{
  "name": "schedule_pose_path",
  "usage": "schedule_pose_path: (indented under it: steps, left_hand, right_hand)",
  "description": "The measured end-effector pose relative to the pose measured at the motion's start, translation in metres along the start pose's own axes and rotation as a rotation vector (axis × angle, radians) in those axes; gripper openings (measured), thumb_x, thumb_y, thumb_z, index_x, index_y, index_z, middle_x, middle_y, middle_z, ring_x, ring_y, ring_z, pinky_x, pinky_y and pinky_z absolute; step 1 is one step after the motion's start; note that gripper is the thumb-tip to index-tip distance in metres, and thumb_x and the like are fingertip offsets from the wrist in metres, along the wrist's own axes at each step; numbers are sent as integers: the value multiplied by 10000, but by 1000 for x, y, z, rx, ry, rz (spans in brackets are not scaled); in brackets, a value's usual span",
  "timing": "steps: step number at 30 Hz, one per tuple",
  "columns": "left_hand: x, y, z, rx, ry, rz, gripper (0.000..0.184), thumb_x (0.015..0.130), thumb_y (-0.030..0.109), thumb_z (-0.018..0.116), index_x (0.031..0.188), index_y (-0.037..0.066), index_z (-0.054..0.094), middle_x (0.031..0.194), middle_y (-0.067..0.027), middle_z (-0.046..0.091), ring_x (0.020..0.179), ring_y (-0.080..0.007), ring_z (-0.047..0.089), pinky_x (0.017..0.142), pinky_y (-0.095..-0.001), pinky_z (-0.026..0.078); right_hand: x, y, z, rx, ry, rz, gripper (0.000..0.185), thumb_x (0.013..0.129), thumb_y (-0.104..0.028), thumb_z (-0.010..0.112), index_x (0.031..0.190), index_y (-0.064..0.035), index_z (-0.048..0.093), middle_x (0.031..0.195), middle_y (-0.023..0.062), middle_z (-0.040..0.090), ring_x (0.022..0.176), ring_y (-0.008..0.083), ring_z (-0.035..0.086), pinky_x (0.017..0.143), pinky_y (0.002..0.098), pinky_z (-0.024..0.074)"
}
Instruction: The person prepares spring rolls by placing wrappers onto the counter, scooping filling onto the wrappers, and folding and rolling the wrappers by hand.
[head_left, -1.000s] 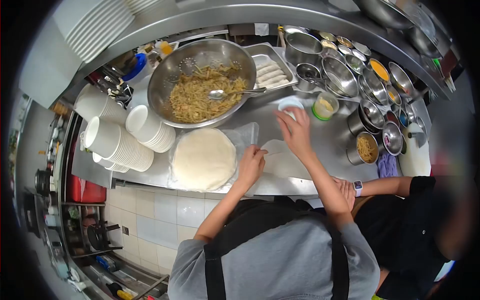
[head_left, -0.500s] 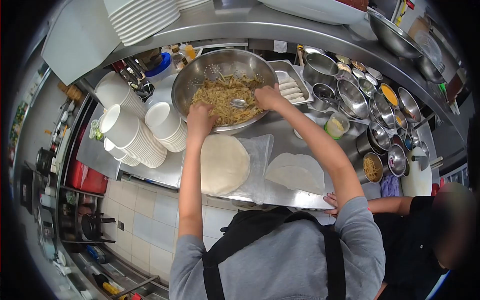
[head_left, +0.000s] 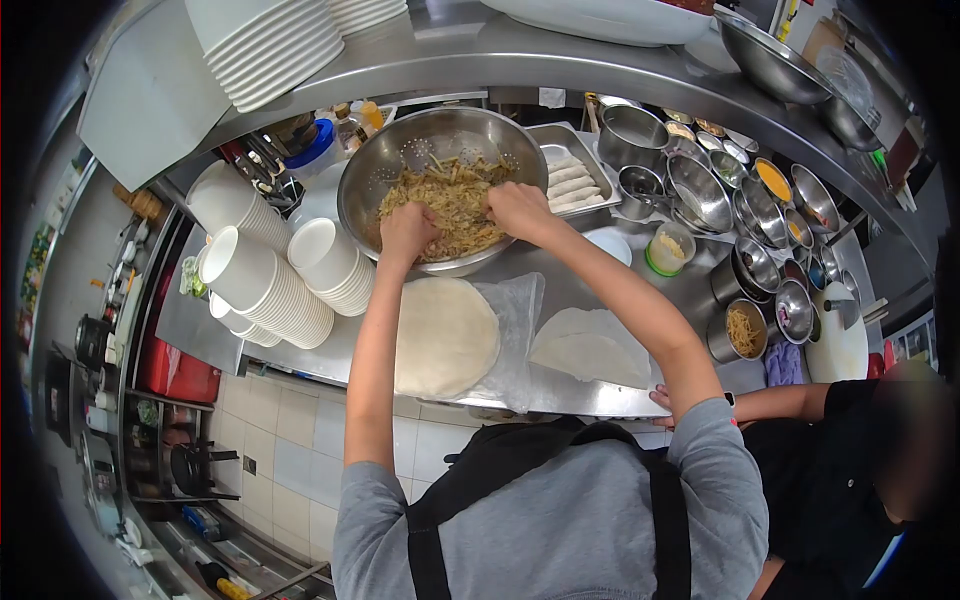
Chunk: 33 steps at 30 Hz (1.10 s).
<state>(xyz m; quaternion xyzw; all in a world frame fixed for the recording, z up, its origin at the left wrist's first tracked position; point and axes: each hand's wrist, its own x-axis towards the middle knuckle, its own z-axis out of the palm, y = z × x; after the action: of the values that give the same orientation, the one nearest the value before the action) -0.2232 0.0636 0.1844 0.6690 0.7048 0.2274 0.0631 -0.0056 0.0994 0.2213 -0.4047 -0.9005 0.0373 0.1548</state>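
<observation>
A large steel bowl (head_left: 365, 165) holds a heap of shredded brown-yellow filling (head_left: 450, 200). My left hand (head_left: 410, 230) is inside the bowl's near left side, its curled fingers closed on some of the filling. Across from it, my right hand (head_left: 518, 210) is closed at the right side of the heap; its fingertips and whatever they hold are hidden. Below the bowl lies a stack of round pale wrappers (head_left: 446, 338) on clear plastic. Separate thin wrappers (head_left: 592, 347), overlapping, lie flat to the right on the steel counter (head_left: 555, 285).
White rolls (head_left: 570, 183) fill part of a metal tray behind the bowl. Stacked white tubs (head_left: 270, 290) stand left. A small tub (head_left: 670, 248), a white dish (head_left: 610, 245) and several metal pots are at right. Another person's hand (head_left: 662, 397) touches the counter's front edge.
My left hand has left the wrappers and my right hand the white dish; both moved up into the bowl. My fingers have closed in the filling. The spoon seen there earlier no longer shows.
</observation>
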Motion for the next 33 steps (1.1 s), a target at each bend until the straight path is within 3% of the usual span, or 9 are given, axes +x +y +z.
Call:
schedule_pose_path:
  steps: [4,7,13,14,18,20,22,26,33]
  left_hand:
    - [8,4,-5,84,48,54,260,592,184,804,816,95,707,728,-41,695,711,-202,676,669,-332,508]
    - [23,8,-17,81,38,41,243,589,212,794,802,132,712,777,-87,694,794,-278,670,755,-408,510]
    - [35,39,-48,72,70,82,242,619,225,794,823,125,712,788,-68,700,808,-261,672,761,-397,498]
    - [33,46,-52,132,137,152,267,635,219,802,855,101,709,724,-30,690,706,-201,672,648,-328,499]
    - [10,95,-77,94,212,276,270,645,226,794,856,85,700,725,-58,679,708,-219,667,636,-334,493]
    - [-8,125,-83,44,253,331,238,652,212,782,843,96,699,717,-41,669,728,-234,643,657,-388,468]
    - [-29,149,-64,-44,256,416,218,653,198,774,832,101,697,709,-29,658,731,-242,621,660,-413,445]
    - [-78,177,4,-251,127,524,202,629,164,770,804,103,690,705,-25,632,723,-242,588,663,-398,407]
    - [-159,166,176,-139,-194,511,218,634,225,779,790,120,668,711,5,657,806,-209,597,733,-381,401]
  right_hand:
    - [7,11,1,201,-67,120,115,760,-147,614,823,-133,709,871,129,689,840,303,668,743,433,516]
    - [12,21,-10,288,-73,150,124,767,-163,611,833,-157,716,885,98,696,865,286,664,761,415,514]
    - [21,34,-27,310,-6,153,147,784,-219,633,902,-185,715,946,56,696,936,258,648,807,397,499]
    - [16,37,-34,289,24,127,157,793,-245,643,922,-185,709,969,42,693,951,250,643,824,389,491]
    - [-16,57,-69,317,65,92,163,808,-266,645,932,-186,711,938,42,694,924,239,646,804,368,492]
    - [-52,56,-99,298,118,73,182,814,-211,653,963,-121,705,849,63,694,786,211,654,721,317,487]
    - [-96,54,-122,312,118,152,176,814,-199,656,960,-115,708,802,64,687,726,207,640,686,310,478]
    - [-193,77,-101,238,104,193,124,807,-205,628,869,-134,709,824,67,691,794,266,659,690,382,499]
    - [-314,71,35,69,-62,567,75,779,-119,585,775,-75,646,803,99,658,760,307,655,643,417,516]
